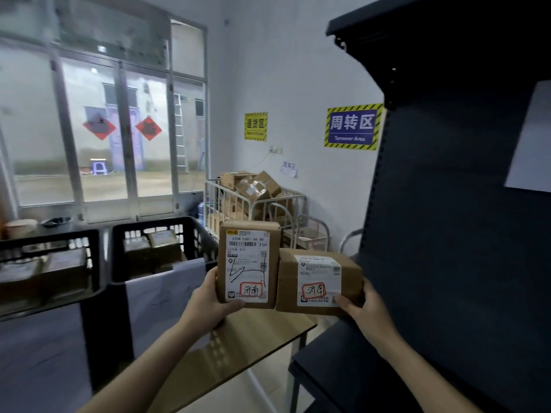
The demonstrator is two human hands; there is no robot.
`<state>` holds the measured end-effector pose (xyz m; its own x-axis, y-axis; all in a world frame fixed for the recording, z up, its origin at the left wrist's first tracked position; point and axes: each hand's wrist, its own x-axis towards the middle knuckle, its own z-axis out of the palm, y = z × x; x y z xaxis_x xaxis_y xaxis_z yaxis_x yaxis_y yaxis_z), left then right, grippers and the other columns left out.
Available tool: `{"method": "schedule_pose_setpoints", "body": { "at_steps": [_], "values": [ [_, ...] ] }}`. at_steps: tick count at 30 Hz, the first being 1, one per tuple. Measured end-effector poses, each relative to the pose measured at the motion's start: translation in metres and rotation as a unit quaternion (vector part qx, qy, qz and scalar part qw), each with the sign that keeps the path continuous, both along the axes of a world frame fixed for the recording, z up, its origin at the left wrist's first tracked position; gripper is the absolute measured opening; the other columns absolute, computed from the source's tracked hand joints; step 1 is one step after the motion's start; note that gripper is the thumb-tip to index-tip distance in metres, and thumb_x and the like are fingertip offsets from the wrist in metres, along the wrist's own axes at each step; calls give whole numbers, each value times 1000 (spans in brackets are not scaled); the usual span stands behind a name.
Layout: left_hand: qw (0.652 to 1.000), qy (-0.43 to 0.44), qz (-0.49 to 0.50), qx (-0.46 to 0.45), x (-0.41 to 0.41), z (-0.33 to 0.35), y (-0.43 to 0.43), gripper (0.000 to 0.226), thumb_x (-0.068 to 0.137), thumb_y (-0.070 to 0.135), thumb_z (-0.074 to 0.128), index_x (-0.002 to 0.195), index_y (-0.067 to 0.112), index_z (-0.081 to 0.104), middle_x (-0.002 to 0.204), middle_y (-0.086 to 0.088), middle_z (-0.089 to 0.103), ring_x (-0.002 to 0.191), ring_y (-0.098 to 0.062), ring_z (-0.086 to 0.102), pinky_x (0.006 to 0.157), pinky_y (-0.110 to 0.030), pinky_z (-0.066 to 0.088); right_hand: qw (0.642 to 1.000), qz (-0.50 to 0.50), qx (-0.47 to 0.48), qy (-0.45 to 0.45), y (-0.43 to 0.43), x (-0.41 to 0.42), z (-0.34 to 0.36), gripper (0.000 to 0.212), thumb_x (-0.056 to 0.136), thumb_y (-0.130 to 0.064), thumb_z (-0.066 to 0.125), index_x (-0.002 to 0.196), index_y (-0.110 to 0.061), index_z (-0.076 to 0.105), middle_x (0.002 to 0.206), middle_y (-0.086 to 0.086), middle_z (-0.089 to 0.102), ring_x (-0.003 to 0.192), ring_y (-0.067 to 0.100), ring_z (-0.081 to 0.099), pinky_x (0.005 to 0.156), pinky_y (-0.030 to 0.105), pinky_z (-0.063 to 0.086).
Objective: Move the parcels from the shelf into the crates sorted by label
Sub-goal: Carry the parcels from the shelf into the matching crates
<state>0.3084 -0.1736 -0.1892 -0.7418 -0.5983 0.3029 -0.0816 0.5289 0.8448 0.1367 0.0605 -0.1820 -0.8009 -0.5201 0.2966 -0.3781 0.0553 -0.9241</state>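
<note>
Far left: a black crate (50,263) sits on a dark stand, already holding several brown parcels, so some sorting looks done. What their labels say is too blurred to read.

Next to it, just beside, a second black crate (162,248) also holds a few boxes. A sheet of paper (167,296) hangs down its front face; any writing on it is too faint to make out.

Centre: left hand (210,305) is closed around the lower left edge of a tall parcel (249,263), held upright with the label facing the camera. A red-framed handwritten mark reads 济南.

Touching it on the right: a squat parcel (317,281), gripped at its lower right corner by the right hand (362,308). Same red-framed 济南 mark. Both parcels are in the air above the end of a wooden counter (253,350), not resting on it.

Behind: a wire cart (256,201) heaped with more boxes against the wall.

Far right: the dark shelf (462,234). The visible parts show no parcels, though much of it is out of frame.

Judgement: partway through. Two matching-label parcels are in hand and likely bound for the same crate; which crate is 济南's cannot be told from here. Both drops remain.
</note>
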Motion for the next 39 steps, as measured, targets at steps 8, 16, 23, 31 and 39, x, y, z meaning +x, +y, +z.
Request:
{"method": "schedule_pose_setpoints", "body": {
  "at_steps": [8, 16, 23, 31, 39],
  "values": [
    [999, -11, 50, 4, 77, -2, -107, 70, 69, 12, 80, 126, 22, 41, 104, 8, 64, 97, -11, 64, 85, -31, 54, 999, 52, 7, -1, -125, 45, -9, 46, 83, -17, 68, 125, -18, 49, 102, -12, 62, 104, 13, 59, 79, 20, 48],
    [995, -13, 97, 20, 131, -3, -184, 81, 70, 14, 80, 136, 24, 34, 102, 11, 62, 96, -11, 63, 89, -33, 52, 997, 83, 2, 4, -227, 79, -13, 47, 84, -22, 67, 126, -23, 48, 105, -9, 62, 104, 13, 59, 73, 16, 46],
    [991, -4, 123, 48, 150, -2, -225, 77, 70, 15, 80, 134, 25, 38, 111, 3, 64, 104, -17, 61, 94, -39, 51, 993, 115, -14, -16, -284, 84, -4, 41, 85, -21, 65, 123, -20, 51, 107, -4, 64, 97, 8, 59, 71, 19, 46],
    [991, -9, 118, 67, 125, 2, -268, 73, 74, 16, 77, 135, 24, 38, 99, 11, 63, 94, -7, 60, 84, -26, 51, 991, 123, -24, -48, -348, 48, 2, 30, 86, -22, 63, 115, -19, 56, 105, 3, 67, 93, 16, 64, 73, 28, 51],
    [977, -26, 138, 162, 57, -7, -341, 70, 78, 9, 73, 136, 15, 34, 101, 8, 61, 92, -8, 62, 73, -18, 50, 990, 131, 8, -46, -442, -27, -14, 55, 87, -25, 63, 133, -11, 37, 108, 4, 54, 95, 19, 57, 69, 24, 47]
  ]
}}
